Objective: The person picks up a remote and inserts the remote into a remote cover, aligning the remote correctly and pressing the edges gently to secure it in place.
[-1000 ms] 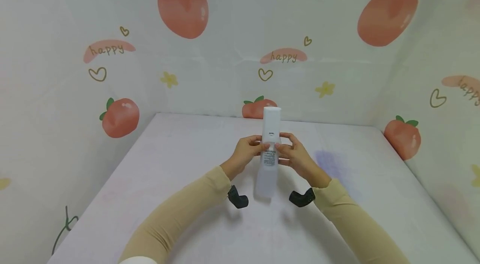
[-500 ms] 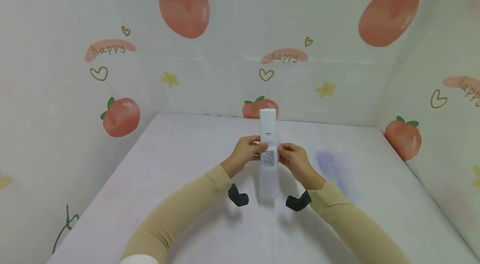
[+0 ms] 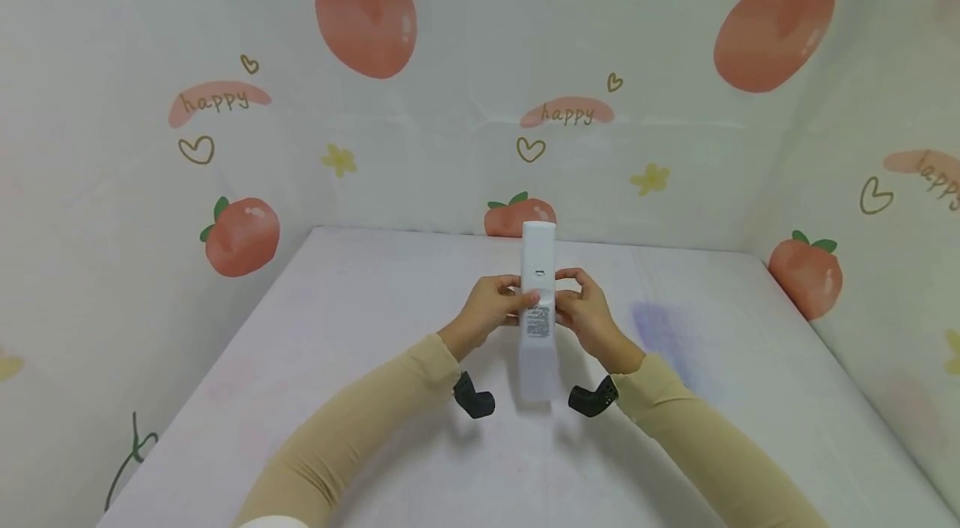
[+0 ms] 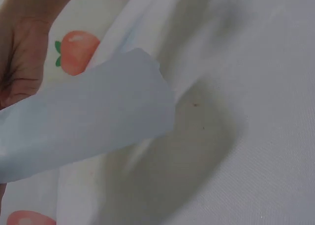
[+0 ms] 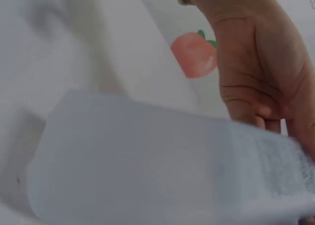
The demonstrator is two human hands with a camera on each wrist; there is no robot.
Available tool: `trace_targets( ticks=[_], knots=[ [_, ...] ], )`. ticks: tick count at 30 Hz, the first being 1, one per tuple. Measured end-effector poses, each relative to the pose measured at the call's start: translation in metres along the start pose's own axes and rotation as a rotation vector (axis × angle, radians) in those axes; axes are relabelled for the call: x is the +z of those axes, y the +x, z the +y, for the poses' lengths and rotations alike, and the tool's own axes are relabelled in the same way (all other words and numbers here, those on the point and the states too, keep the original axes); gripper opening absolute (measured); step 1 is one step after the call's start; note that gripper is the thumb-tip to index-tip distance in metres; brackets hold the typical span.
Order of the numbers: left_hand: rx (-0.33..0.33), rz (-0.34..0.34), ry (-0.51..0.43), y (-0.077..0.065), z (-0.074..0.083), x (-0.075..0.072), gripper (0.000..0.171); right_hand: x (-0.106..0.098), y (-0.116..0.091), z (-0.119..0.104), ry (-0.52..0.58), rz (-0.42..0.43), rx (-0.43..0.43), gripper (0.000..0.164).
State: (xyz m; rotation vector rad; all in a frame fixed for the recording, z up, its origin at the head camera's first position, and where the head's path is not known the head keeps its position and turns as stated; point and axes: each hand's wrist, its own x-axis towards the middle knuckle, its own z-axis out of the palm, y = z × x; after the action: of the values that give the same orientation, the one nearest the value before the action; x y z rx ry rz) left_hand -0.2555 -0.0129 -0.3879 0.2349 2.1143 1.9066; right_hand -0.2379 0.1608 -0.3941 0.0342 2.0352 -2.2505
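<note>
A long white device (image 3: 538, 257) stands upright over the table, with a small slot, a printed label (image 3: 537, 321) and a translucent lower part (image 3: 537, 370). My left hand (image 3: 483, 311) holds its left side, thumb across the front and fingers reaching behind. On the other side my right hand (image 3: 588, 316) grips the right edge; its index finger is raised and its thumb tip is hidden. In the left wrist view the translucent end (image 4: 113, 102) crosses in front of the right hand (image 4: 24, 57). The right wrist view shows the left hand (image 5: 266, 62) beyond the device.
A pale cloth covers the table (image 3: 360, 286), with a purple stain (image 3: 663, 336) at right. A white curtain (image 3: 465, 28) printed with peaches surrounds the back and sides. Black camera mounts (image 3: 474, 399) sit below both wrists.
The right thumb has left the front face and moved to the right edge. Half a second ago the right fingers were bunched together; now the index finger is spread upward. The device sits slightly lower.
</note>
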Motion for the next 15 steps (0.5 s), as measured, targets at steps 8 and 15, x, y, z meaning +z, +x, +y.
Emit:
trace_targets(
  ticks=[8,15],
  knots=[
    [0.029,0.022,0.069,0.0,-0.007,0.001,0.037,0.0,-0.003,-0.007,-0.077,-0.067,0.048,0.043],
    [0.066,0.026,-0.066,0.0,-0.012,0.005,0.062,-0.01,0.001,-0.007,-0.133,-0.033,0.012,0.045]
  ],
)
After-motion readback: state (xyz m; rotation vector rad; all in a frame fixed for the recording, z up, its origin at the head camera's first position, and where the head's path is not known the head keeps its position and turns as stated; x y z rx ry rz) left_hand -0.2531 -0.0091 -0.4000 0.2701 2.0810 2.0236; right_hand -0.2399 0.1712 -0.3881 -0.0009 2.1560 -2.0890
